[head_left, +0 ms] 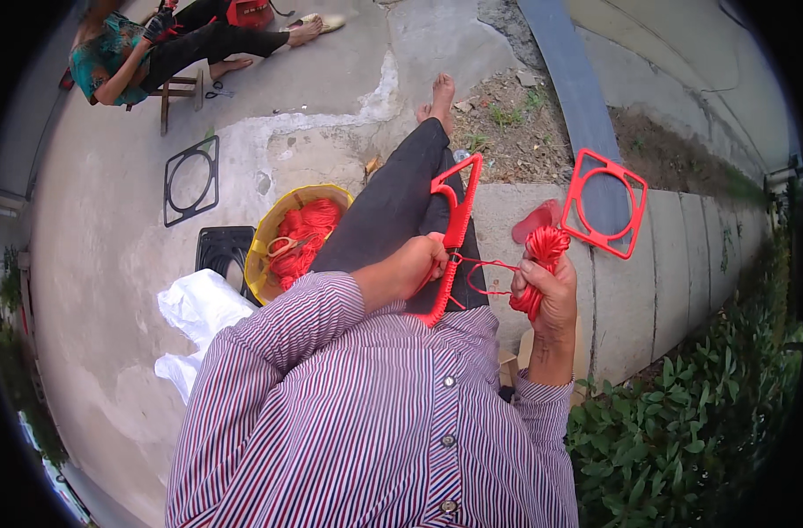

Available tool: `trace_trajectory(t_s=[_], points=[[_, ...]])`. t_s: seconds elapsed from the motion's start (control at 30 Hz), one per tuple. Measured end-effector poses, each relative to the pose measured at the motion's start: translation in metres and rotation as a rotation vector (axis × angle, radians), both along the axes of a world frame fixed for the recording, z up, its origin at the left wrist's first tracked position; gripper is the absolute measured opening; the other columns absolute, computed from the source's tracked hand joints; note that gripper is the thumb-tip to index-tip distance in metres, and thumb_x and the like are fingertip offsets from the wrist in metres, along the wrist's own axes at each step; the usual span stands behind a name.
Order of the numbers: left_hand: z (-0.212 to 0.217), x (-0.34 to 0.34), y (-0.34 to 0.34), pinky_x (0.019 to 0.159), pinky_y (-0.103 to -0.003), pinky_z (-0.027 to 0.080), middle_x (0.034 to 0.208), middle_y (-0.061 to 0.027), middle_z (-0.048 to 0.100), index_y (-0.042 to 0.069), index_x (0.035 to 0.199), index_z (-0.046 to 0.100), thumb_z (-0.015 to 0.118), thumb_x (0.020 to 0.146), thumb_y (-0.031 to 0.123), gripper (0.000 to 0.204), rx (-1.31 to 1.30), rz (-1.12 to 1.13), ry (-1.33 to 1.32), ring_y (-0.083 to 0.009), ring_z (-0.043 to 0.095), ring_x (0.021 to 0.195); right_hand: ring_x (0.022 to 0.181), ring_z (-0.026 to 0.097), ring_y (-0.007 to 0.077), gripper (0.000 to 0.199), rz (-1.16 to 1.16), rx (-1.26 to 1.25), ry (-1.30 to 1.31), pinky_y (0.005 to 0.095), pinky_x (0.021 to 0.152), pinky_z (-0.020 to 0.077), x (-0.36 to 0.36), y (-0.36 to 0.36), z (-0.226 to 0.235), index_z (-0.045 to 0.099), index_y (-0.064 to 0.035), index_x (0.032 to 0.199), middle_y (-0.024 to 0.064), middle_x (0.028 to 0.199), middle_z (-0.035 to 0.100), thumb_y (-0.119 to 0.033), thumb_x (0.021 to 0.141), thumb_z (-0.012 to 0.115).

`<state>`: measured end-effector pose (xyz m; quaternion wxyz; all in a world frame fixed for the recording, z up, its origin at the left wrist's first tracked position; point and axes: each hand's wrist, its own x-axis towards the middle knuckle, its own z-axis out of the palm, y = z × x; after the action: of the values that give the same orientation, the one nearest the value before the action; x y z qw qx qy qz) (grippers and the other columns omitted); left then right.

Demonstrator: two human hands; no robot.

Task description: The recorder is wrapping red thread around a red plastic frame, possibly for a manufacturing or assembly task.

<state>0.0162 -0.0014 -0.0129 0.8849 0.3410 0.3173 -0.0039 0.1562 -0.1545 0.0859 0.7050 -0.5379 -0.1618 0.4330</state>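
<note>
The red frame (pixel 454 231) lies on the person's lap, one edge wrapped in red cord (pixel 482 273); it looks stiff and light, best held by a bare bar; the cord looks soft and bendy, best pinched near the frame; the left hand (pixel 416 266) is closed on the frame's wrapped edge; the right hand (pixel 549 290) is closed round a cord bundle (pixel 542 251); a second red frame (pixel 605 204) lies on the kerb; a yellow bowl (pixel 274 231) holds more cord.
</note>
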Motion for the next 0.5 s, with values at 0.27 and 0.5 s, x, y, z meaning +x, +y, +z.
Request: trace_trajectory(t_s=[0.27, 0.5], points=[[0.002, 0.006, -0.002, 0.051, -0.027, 0.034, 0.070, -0.0017, 0.048, 0.009, 0.084, 0.051, 0.047, 0.065, 0.001, 0.021, 0.004, 0.029, 0.073, -0.0147, 0.043, 0.055, 0.053, 0.050, 0.0099, 0.024, 0.085, -0.033, 0.115, 0.0225, 0.048, 0.0412, -0.044, 0.001, 0.035, 0.054, -0.0011, 0.100, 0.0028, 0.068, 0.054, 0.004, 0.077, 0.058], [0.068, 0.001, -0.024, 0.088, -0.037, 0.045, 0.100, -0.0150, 0.055, 0.003, 0.117, 0.053, 0.063, 0.075, 0.010, 0.043, 1.646, 0.208, -0.170, -0.0304, 0.056, 0.099, 0.067, 0.059, 0.0245, 0.047, 0.338, 0.414, 0.141, 0.0314, 0.061, 0.0492, -0.021, -0.011, 0.064, 0.052, 0.0040, 0.103, 0.0219, 0.084, 0.060, -0.029, 0.070, 0.059]])
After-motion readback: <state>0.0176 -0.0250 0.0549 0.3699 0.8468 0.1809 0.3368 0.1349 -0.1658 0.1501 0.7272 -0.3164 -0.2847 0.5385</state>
